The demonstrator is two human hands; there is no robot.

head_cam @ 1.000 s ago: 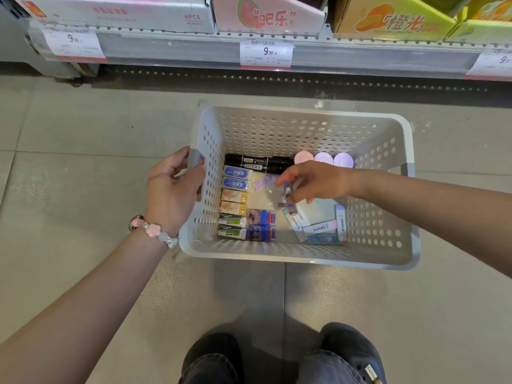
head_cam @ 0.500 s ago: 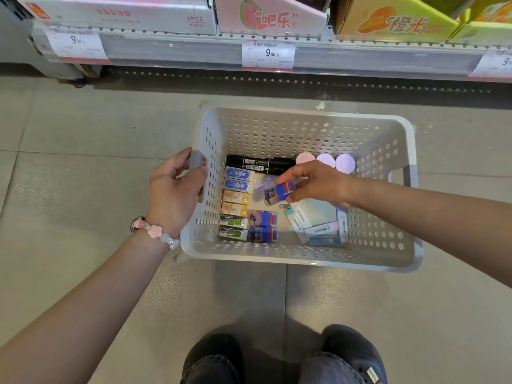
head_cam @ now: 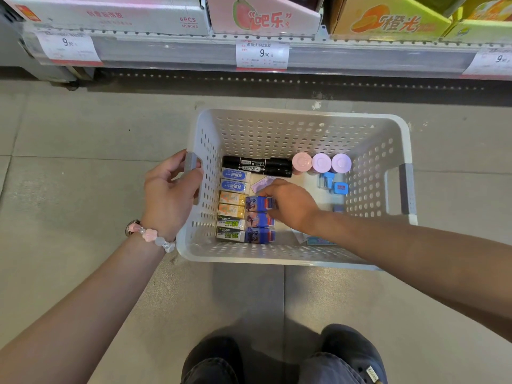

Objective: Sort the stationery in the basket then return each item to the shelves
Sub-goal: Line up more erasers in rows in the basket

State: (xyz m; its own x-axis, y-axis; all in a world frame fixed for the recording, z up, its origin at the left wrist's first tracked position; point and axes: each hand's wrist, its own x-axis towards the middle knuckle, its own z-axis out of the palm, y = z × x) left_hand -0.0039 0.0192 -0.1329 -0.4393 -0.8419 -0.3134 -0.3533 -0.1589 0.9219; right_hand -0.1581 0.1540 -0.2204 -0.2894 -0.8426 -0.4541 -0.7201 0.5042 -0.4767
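A white perforated basket [head_cam: 291, 128] sits on the floor. My left hand [head_cam: 169, 195] grips its left grey handle. Inside, my right hand [head_cam: 291, 203] pinches a blue-and-red eraser [head_cam: 260, 203] and holds it at the top of a column of two like erasers [head_cam: 260, 227]. Beside them runs a column of erasers: blue-white [head_cam: 235, 180], orange [head_cam: 232, 204], green [head_cam: 231, 230]. Two black markers [head_cam: 257, 166] lie along the back. Three round pink and lilac caps [head_cam: 321, 162] stand at the back right. Small blue items [head_cam: 332, 185] lie under the caps.
A store shelf edge with price tags [head_cam: 261, 55] runs across the top, with cartons [head_cam: 263, 15] above it. Grey floor tiles surround the basket. My shoes [head_cam: 352, 353] are at the bottom. White and blue packets [head_cam: 318, 241] lie half hidden under my right forearm.
My right hand picked a blue-and-red eraser from the loose pile in the middle, carried it left and lowered it against the column of like erasers. The left hand stayed on the handle.
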